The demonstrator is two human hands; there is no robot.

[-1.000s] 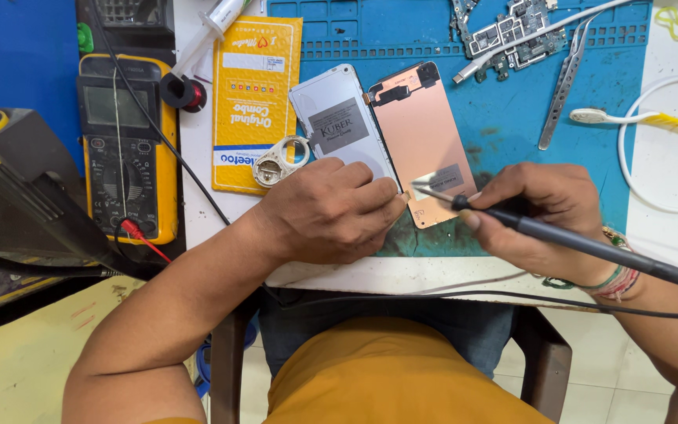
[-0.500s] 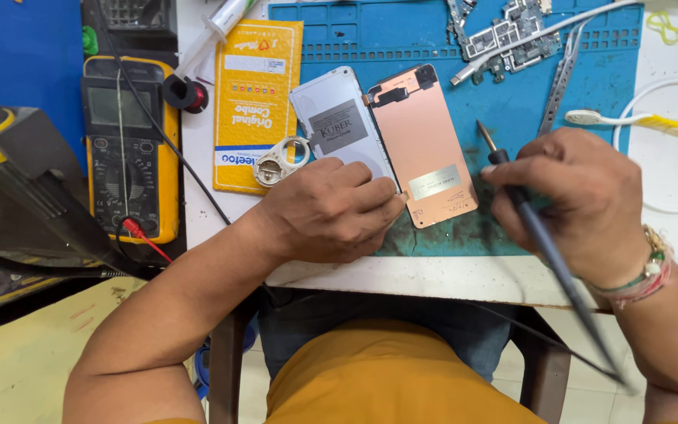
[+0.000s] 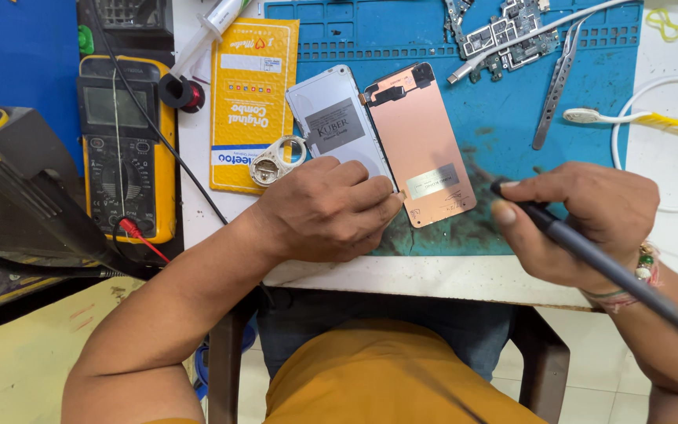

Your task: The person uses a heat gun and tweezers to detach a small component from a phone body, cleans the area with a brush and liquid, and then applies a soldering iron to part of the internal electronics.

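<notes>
Knuckles of the left hand [image 3: 327, 208] cover the lower corner of the silver phone back panel [image 3: 337, 126], so how the fingers grip there cannot be told; only curled fingertips [image 3: 386, 206] show, pressed at the seam where the panel meets the copper-coloured display assembly [image 3: 425, 145]. The two flat rectangles lie side by side, touching along one long edge, on the blue silicone repair mat [image 3: 590, 94], whose near part is scuffed and darkened. The right hand [image 3: 582, 224] sits just right of the display, apart from it, fingers closed around a slim dark soldering iron [image 3: 590, 255]; its tip pokes out past the thumb and its shaft runs off the right edge of the view. A beaded bracelet [image 3: 647, 263] rings that wrist.

Left of the panel, a small white roll of tape [image 3: 278, 159] rests against a yellow padded envelope [image 3: 251, 102] on the white desk [image 3: 449, 276]. A yellow multimeter [image 3: 123, 141] with a red probe lead lies further left. At the mat's far edge sit bare circuit boards [image 3: 512, 35], partly cut off, and steel tweezers [image 3: 555, 90]. A white cable [image 3: 653, 122] loops at the right.
</notes>
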